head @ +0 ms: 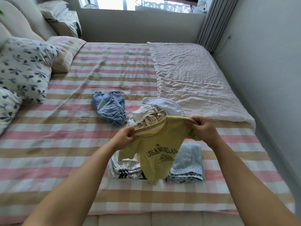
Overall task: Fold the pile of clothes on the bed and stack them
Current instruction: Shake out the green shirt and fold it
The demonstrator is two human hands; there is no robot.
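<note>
Fingers of your left hand are pinched on one shoulder of the yellow T-shirt, and the fingers of your right hand are clamped on the other shoulder, so the shirt hangs in the air between them with its neckline stretched wide. You see the printed front, with dark lettering reading LOS ANGELES; the hem droops down toward the bed and one short sleeve dangles below your left hand.

Directly under the hanging shirt lie two folded pieces side by side: a white drawstring garment with black lettering on your left and folded light-blue jeans on your right, both partly hidden by the shirt.

Just beyond your hands sits the unfolded pile of clothes, mostly white fabric with a patterned piece showing. To its left, apart from it, lies a crumpled pair of blue denim trousers. A pale wrinkled blanket covers the far right of the striped sheet, and leaf-print pillows rest at the left.
</note>
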